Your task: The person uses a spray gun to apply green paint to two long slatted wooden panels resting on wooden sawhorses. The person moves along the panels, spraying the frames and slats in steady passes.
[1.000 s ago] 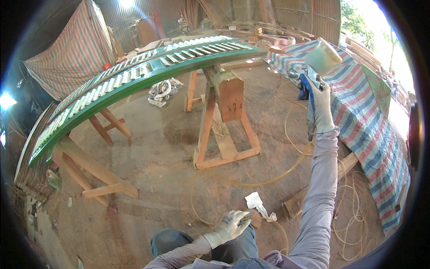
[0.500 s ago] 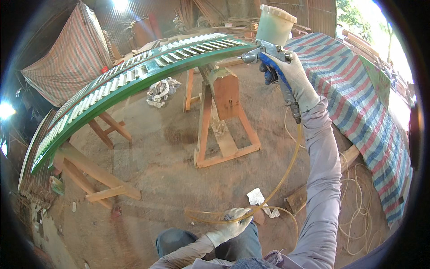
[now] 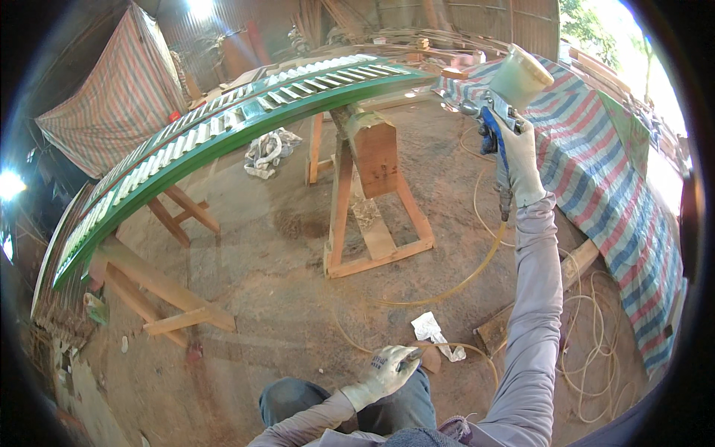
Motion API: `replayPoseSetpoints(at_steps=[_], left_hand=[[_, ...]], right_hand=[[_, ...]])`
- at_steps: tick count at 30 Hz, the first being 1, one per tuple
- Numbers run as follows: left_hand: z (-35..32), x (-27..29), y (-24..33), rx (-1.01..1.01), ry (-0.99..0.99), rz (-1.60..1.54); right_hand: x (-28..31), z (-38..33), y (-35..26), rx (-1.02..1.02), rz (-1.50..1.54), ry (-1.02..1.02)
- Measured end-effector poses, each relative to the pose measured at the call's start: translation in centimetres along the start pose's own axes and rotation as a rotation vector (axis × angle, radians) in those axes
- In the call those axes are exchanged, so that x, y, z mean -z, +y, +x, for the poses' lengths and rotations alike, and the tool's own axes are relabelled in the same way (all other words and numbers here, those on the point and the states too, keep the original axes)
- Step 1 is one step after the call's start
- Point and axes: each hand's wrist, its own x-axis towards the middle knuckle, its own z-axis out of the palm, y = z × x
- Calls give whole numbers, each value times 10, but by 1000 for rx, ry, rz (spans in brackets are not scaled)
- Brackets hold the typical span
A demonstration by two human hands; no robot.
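Note:
My gloved right hand (image 3: 526,160) is wrapped round the handle of a spray gun (image 3: 500,112), with a tilted, pale translucent cup (image 3: 523,80) on top. A yellowish hose (image 3: 477,277) hangs from the gun's lower end and loops toward my knees. There my gloved left hand (image 3: 381,374) is closed round the hose in front of my lap. Ahead and to the left lies a long louvered panel, its green frame (image 3: 246,128) holding pale slats (image 3: 197,138). The gun is to the right of the panel's far end, apart from it.
Wooden trestles (image 3: 411,223) stand under the panel, with another trestle (image 3: 134,287) at the left. A striped tarp (image 3: 588,156) covers a pile at right. Coiled hose (image 3: 596,350), white paper (image 3: 428,328) and a wooden beam (image 3: 495,331) lie on the floor. Crumpled cloth (image 3: 269,151) lies beyond.
My right hand and the spray gun have moved right and down, away from the panel's end. The cup tilts more to the right. The hose has shifted; my left hand stays nearly in place.

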Motion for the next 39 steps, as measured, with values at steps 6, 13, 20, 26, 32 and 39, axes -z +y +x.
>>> replayPoseSetpoints(at_steps=[6, 13, 20, 26, 32, 39], left_hand=[[-2, -2, 0, 0, 4, 21], [0, 0, 5, 2, -13, 4], [3, -1, 11, 2, -27, 19], [5, 0, 15, 30, -35, 59], [7, 0, 16, 56, -73, 60], [12, -4, 18, 60, -89, 87]], right_hand=[[30, -3, 19, 14, 21, 141], [53, -1, 44, 56, 46, 302], [55, -9, 71, 21, 120, 279], [48, -47, 78, -27, 301, 94], [50, -27, 94, -36, 244, 240], [65, -2, 110, 36, 168, 415]])
